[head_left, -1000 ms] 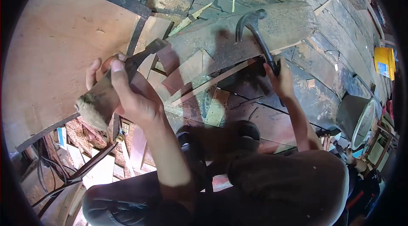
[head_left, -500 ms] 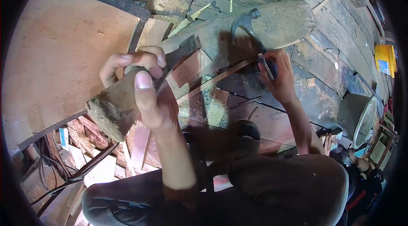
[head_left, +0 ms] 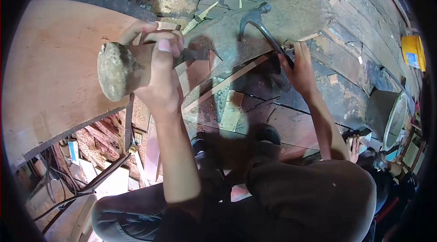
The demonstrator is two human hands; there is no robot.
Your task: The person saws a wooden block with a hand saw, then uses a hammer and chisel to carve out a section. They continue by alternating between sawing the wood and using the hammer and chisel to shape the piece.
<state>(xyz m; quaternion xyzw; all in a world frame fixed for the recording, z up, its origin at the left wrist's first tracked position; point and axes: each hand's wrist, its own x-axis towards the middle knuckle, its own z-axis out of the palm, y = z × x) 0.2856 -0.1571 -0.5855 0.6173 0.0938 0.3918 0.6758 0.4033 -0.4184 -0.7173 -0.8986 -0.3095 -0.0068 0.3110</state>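
My left hand (head_left: 161,62) is closed round a chisel (head_left: 117,71) with a thick, worn wooden handle. The handle's battered butt end points left toward me, and the dark blade reaches out to the right past my fingers. My right hand (head_left: 301,70) grips a claw hammer (head_left: 271,38) by its dark handle. The hammer's head points away from me, above a long worn plank (head_left: 300,14). My fingers hide the middle of the chisel and the lower end of the hammer's handle.
A big plywood panel with a dark frame (head_left: 68,73) stands at left. Wood scraps and cables (head_left: 54,183) lie below it. At right are a grey bucket (head_left: 380,114), a yellow container (head_left: 413,53) and another person's hand (head_left: 353,147).
My left hand has risen and turned the chisel, so its butt end is higher and faces me more. The hammer in my right hand has shifted slightly left and up.
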